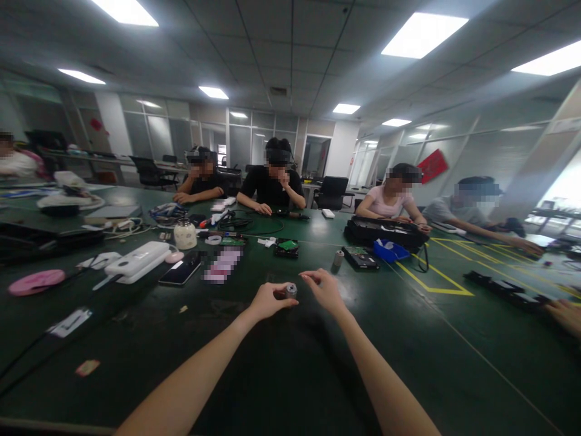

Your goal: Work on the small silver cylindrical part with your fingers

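My left hand (271, 300) is closed around a small grey metal cylinder (291, 292), gripped between thumb and fingers. The cylinder stands upright, and small details show on its top face. Just to the right, my right hand (323, 289) is raised with its fingertips pinched together, apart from the cylinder. Whatever sits in that pinch, if anything, is too small to make out. A second, similar metal cylinder (338, 258) stands on the green table (281, 387) beyond my right hand. Near it lie a hard drive (361, 258) and a green circuit board on a dark base (287, 247).
To the left are a phone (181, 269), a white power strip (138, 261), pink tape (37, 282) and a patterned jar (184, 234). A blue tray (389, 250) and black casing (385, 233) lie to the right. Several people sit around the table; another person's hand (565, 315) shows at right.
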Available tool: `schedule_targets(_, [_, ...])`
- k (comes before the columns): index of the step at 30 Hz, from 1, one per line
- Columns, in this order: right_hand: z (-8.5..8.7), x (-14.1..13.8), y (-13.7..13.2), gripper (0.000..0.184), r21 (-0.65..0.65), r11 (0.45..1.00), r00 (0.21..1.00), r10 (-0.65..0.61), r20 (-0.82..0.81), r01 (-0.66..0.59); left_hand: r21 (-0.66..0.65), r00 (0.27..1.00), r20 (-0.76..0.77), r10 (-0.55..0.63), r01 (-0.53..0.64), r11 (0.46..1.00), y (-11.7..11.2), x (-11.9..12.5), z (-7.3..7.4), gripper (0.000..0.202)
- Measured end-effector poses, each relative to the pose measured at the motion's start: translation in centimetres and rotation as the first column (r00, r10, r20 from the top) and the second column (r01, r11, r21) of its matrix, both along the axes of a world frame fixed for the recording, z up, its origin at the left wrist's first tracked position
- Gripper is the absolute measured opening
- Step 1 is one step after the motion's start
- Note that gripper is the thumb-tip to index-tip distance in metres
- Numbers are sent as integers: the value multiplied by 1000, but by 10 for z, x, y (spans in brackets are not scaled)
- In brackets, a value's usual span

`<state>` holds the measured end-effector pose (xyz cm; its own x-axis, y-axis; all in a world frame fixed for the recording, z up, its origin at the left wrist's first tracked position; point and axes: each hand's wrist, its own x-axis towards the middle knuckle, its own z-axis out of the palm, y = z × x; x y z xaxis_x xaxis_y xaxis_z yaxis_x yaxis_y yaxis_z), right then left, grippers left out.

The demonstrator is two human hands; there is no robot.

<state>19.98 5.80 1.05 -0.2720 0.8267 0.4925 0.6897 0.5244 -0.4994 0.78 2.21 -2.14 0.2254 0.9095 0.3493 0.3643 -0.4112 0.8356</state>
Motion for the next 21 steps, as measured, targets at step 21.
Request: schedule_targets(21, [6, -26, -26, 18, 24, 997, 991, 65, 119, -68, -4, 1000, 15, -8, 8, 1000, -2, 1, 4, 33])
